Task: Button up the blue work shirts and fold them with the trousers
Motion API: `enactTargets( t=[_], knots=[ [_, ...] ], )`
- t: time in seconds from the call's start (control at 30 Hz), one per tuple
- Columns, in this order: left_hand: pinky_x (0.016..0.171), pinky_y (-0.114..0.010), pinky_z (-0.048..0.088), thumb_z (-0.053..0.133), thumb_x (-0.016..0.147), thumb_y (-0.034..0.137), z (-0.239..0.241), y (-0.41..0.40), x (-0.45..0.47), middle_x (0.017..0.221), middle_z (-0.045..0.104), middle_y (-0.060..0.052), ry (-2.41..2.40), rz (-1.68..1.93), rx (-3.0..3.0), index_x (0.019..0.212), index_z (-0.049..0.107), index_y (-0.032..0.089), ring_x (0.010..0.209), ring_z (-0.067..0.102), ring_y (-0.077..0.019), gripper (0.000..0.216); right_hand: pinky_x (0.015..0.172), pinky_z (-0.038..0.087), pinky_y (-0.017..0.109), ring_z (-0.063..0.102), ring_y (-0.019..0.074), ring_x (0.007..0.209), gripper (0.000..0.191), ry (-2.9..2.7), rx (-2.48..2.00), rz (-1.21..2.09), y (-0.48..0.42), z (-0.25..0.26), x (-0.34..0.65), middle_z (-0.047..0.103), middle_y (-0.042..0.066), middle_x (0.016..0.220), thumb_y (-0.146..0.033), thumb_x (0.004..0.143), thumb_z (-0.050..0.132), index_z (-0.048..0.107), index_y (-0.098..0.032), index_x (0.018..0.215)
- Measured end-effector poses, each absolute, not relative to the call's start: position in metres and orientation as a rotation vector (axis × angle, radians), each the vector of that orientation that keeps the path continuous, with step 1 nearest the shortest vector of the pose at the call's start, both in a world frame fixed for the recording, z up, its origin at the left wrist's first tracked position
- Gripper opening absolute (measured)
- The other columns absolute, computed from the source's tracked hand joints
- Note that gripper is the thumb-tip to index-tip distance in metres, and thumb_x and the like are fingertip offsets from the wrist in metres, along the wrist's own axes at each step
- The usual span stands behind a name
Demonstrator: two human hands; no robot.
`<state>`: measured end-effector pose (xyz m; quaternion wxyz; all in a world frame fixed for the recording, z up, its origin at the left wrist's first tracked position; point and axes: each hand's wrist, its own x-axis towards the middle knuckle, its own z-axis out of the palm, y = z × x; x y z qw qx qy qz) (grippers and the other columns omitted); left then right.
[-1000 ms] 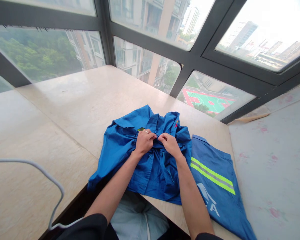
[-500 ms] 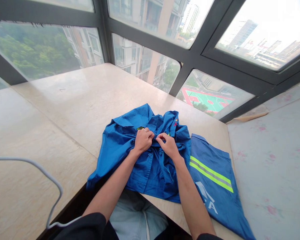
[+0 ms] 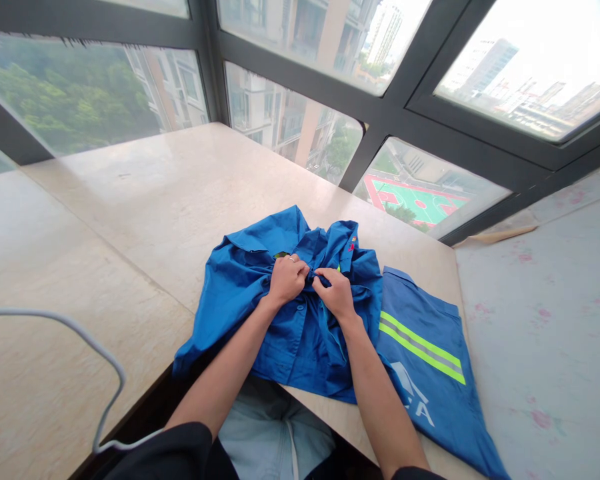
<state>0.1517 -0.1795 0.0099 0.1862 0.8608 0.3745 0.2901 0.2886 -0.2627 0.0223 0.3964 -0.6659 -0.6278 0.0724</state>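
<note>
A blue work jacket (image 3: 245, 280) lies crumpled on the stone ledge in front of me, its collar end toward the window. My left hand (image 3: 287, 280), with a ring on one finger, is closed on the jacket's front placket. Close beside it, my right hand (image 3: 335, 291) pinches the cloth from the other side. The fingertips almost meet at the middle of the front, where they hide whatever small part lies between them. Below the hands a button (image 3: 300, 308) shows on the placket. Bits of yellow-green show by the left hand, and a small red mark sits on the cloth at upper right.
A folded blue garment (image 3: 425, 320) with a yellow-green and grey reflective stripe and white lettering lies to the right. A white cable (image 3: 95, 343) loops over the ledge (image 3: 105, 200) at left. Window frames (image 3: 380, 127) rise behind, and a flowered wall (image 3: 540, 320) stands at right.
Both hands stay at the same spot on the jacket front. My right hand and forearm have shifted very slightly to the left; the garments lie as before.
</note>
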Motion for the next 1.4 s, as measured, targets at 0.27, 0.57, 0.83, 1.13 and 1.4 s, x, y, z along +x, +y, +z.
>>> enactTargets(
  t=[0.27, 0.57, 0.83, 1.13, 1.4],
  knots=[
    [0.075, -0.036, 0.035, 0.047, 0.096, 0.029, 0.012, -0.181, 0.149, 0.084, 0.065, -0.004, 1.006, 0.816, 2.421, 0.076, 0.067, 0.021, 0.083, 0.056, -0.0199, 0.029, 0.088, 0.051, 0.037, 0.066, 0.0231, 0.092, 0.023, -1.562, -1.661, 0.263, -0.263, 0.023, 0.292, 0.073, 0.007, 0.095, -0.027, 0.087, 0.05, 0.072, -0.022, 0.094],
    [0.091, -0.035, 0.042, 0.063, 0.086, 0.05, 0.013, -0.187, 0.146, 0.099, 0.067, -0.005, 0.877, 1.029, 2.323, 0.101, 0.067, 0.023, 0.098, 0.061, -0.0204, 0.031, 0.09, 0.051, 0.037, 0.067, 0.0237, 0.094, 0.022, -1.347, -1.636, 0.441, -0.265, 0.023, 0.299, 0.074, 0.007, 0.098, -0.035, 0.085, 0.055, 0.071, -0.021, 0.093],
    [0.087, -0.035, 0.044, 0.061, 0.091, 0.037, 0.002, -0.188, 0.149, 0.102, 0.069, -0.008, 0.794, 1.159, 2.453, 0.109, 0.071, 0.023, 0.095, 0.062, -0.0197, 0.025, 0.087, 0.053, 0.036, 0.067, 0.0235, 0.092, 0.024, -1.267, -1.581, 0.606, -0.264, 0.019, 0.306, 0.073, 0.006, 0.098, -0.039, 0.085, 0.059, 0.071, -0.021, 0.094],
    [0.087, -0.038, 0.043, 0.051, 0.095, 0.026, 0.006, -0.191, 0.15, 0.103, 0.072, -0.007, 0.86, 1.108, 2.508, 0.108, 0.073, 0.027, 0.095, 0.063, -0.0209, 0.026, 0.086, 0.053, 0.036, 0.067, 0.0231, 0.091, 0.024, -1.269, -1.572, 0.581, -0.262, 0.016, 0.306, 0.073, 0.006, 0.097, -0.039, 0.085, 0.059, 0.072, -0.022, 0.094],
    [0.086, -0.038, 0.041, 0.048, 0.093, 0.019, 0.004, -0.189, 0.15, 0.098, 0.074, -0.005, 0.901, 1.014, 2.441, 0.099, 0.074, 0.026, 0.093, 0.063, -0.0211, 0.027, 0.084, 0.053, 0.035, 0.068, 0.0229, 0.086, 0.021, -1.291, -1.585, 0.479, -0.263, 0.019, 0.301, 0.074, 0.005, 0.092, -0.038, 0.085, 0.059, 0.072, -0.022, 0.089]
  ],
)
